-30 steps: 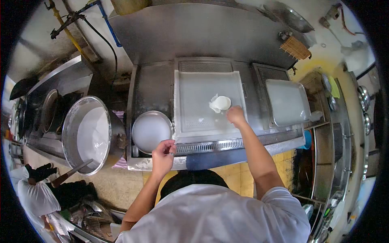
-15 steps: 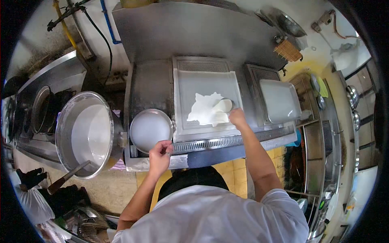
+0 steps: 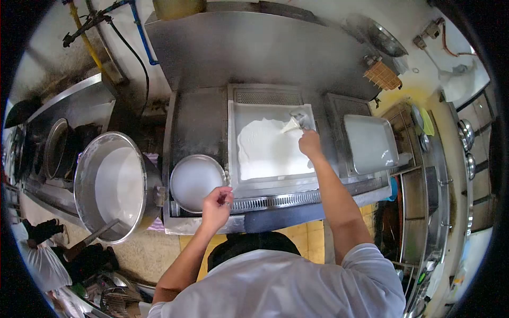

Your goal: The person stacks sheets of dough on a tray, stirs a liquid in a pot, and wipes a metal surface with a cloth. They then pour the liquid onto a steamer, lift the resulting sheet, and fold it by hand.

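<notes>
My right hand (image 3: 309, 142) is closed round the handle of a ladle (image 3: 301, 121), which is tipped so that white batter (image 3: 265, 151) runs from it. The batter spreads over a pale cloth (image 3: 234, 124) on a flat rectangular steamer tray, covering most of its middle and front. My left hand (image 3: 216, 208) is half curled at the near rim of a round pan (image 3: 197, 177) of cloudy white liquid. Its fingers are drawn together, and whether anything is in them I cannot make out.
A deep metal pot (image 3: 119, 180) of white liquid stands at the left, a wooden-handled tool (image 3: 90, 241) leaning in it. Right of the steamer lies a rectangular tray (image 3: 371, 143). A steel backsplash (image 3: 254, 53) rises behind. Another person's white clothing (image 3: 40, 259) shows at lower left.
The batter has grown from a ragged patch into a wide sheet. My right hand and the ladle have moved toward the far right corner of the cloth. My left hand has shifted slightly right.
</notes>
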The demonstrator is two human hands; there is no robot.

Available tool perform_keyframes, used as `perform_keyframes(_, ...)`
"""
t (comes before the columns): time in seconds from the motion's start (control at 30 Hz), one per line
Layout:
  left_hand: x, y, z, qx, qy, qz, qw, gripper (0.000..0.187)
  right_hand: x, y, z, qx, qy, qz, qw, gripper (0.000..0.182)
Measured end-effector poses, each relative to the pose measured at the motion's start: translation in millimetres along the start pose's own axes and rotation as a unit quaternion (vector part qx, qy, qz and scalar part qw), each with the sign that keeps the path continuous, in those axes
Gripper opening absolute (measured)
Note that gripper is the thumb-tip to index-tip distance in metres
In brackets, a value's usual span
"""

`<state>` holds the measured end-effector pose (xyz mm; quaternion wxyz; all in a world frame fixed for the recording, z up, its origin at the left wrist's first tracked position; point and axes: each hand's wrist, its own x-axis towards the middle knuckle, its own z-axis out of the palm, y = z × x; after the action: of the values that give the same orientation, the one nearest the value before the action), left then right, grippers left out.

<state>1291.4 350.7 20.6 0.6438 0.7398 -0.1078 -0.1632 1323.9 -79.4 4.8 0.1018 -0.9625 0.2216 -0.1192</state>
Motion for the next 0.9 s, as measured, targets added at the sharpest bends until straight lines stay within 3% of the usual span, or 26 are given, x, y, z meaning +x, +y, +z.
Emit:
perform_keyframes(0.07, 15.3, 17.6, 19.5, 0.058, -0.029, 0.0, 0.998, 0.022, 5.4, -11.9, -6.9, 0.046, 0.031, 0.026, 0.998, 0.033)
perform_keyframes(0.17, 42.6, 19.4, 54.8, 0.205, -0.05, 0.143, 0.967, 0.029, 7.4, -19.5, -14.8, 0.07, 0.064, 0.006, 0.995, 0.042)
perform_keyframes(0.2, 51.1, 23.0, 64.8, 0.225, -0.113, 0.075, 0.965, 0.045, 6.3, -18.4, -15.5, 0.07, 0.074, -0.015, 0.995, 0.048)
perform_keyframes(0.3, 77.3, -14.6, 110.9, 0.451, -0.148, 0.143, 0.868, 0.065, -4.8, -19.9, -25.3, 0.108, 0.122, -0.042, 0.986, 0.051)
perform_keyframes(0.33, 87.8, -11.2, 120.8, 0.506, -0.22, 0.079, 0.83, 0.086, -10.5, -15.8, -23.9, 0.121, 0.119, -0.03, 0.985, 0.051)
perform_keyframes(0.53, 148.5, -40.5, 168.9, 0.584, -0.132, 0.069, 0.798, 0.103, -54.4, -8.8, -52.3, 0.214, 0.073, 0.061, 0.972, 0.051)
perform_keyframes(0.8, 251.3, -24.0, 202.4, 0.619, -0.065, 0.052, 0.781, 0.097, -91.2, 18.6, -57.7, 0.292, 0.058, 0.07, 0.952, 0.058)
perform_keyframes(0.9, 269.1, -20.0, 224.6, 0.588, -0.052, 0.062, 0.805, 0.099, -95.3, 24.3, -59.8, 0.334, 0.052, 0.089, 0.937, 0.06)
